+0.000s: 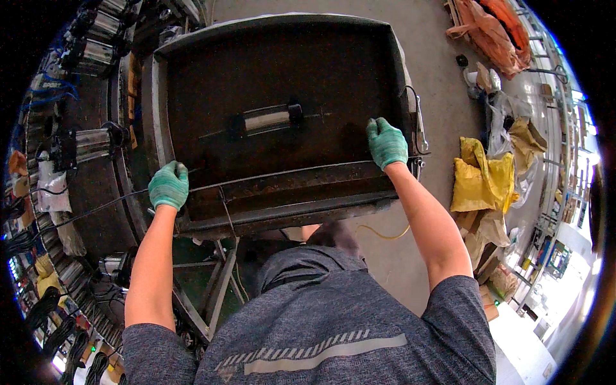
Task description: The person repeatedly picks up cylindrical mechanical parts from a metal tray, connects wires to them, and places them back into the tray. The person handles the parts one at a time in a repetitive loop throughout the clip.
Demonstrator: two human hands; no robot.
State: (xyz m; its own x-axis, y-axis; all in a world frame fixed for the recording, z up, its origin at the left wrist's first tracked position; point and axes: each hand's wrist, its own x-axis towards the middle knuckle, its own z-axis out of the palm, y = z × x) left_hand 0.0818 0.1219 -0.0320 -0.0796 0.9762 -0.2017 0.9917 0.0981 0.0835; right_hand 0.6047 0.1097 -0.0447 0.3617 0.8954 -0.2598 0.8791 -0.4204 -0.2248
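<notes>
while both arms reach up from the lower edge of the frame, a person in a grey shirt (333, 321) leans over a big, dark, rusty metal tray (192, 83) that fills the upper middle of the picture. the left hand (169, 185), in a green knit glove, sits at the tray's lower left corner with its fingers curled down over the near rim, where a thin black cable (96, 208) runs off toward the left. the right hand (387, 142), also in a green glove, rests on the near rim toward the tray's right side, fingers bent and pressed against the metal, just beside a metal latch (420, 131) on the tray's right wall. inside the tray, near its centre, lies a short pale roller (266, 119) with dark ends on a thin rod. below the tray, metal frame legs (215, 292) show at lower left. yellow sacks (481, 179) lie on the concrete floor (443, 96) at the right. shiny metal cylinders (93, 144) line the left edge.
</notes>
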